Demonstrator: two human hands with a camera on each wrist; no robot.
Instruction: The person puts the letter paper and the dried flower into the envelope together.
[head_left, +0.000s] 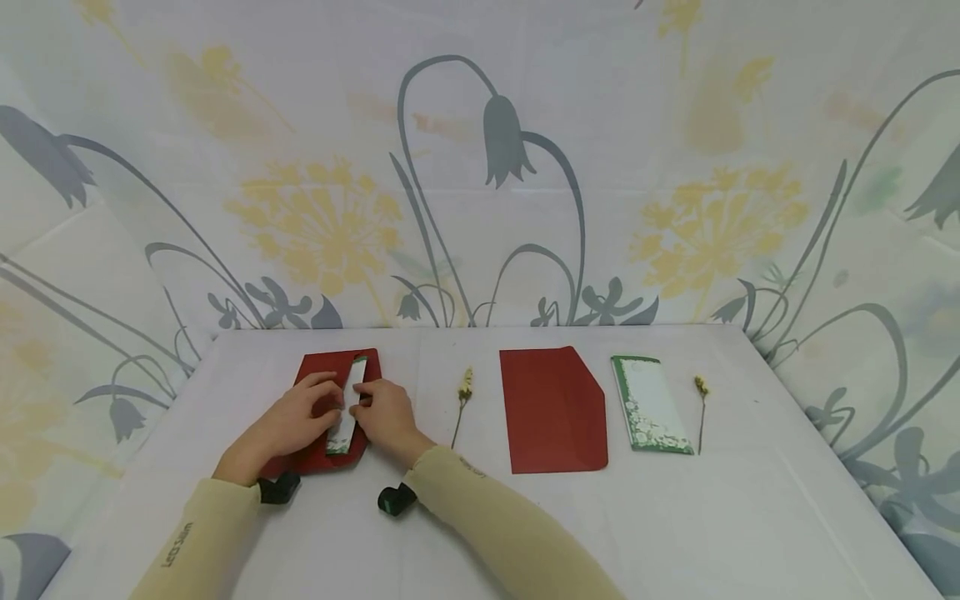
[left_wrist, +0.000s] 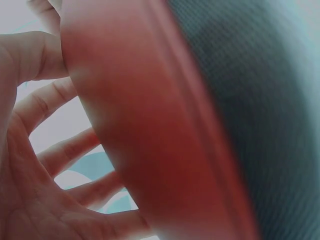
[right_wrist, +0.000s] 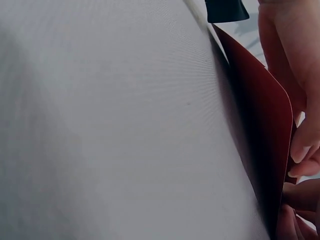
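Note:
A narrow white card (head_left: pixel 347 408) with green floral ends lies tilted over a red envelope (head_left: pixel 311 454) on the left of the table in the head view. My left hand (head_left: pixel 303 414) is over the envelope, its bent fingers at the card's left edge. From the other side my right hand (head_left: pixel 390 419) pinches the card's right edge with thumb and forefinger. The left wrist view has the envelope (left_wrist: pixel 135 120) up close, covering some fingertips. In the right wrist view the envelope's corner (right_wrist: pixel 265 100) stands up between the table and the hands.
Right of the hands lies a dried flower stem (head_left: pixel 462 400), then a second red envelope (head_left: pixel 555 412). Farther right are a white card with a green floral border (head_left: pixel 651 404) and another dried flower (head_left: pixel 702 404). A flower-patterned cloth (head_left: pixel 480 208) hangs behind the white table (head_left: pixel 712 525).

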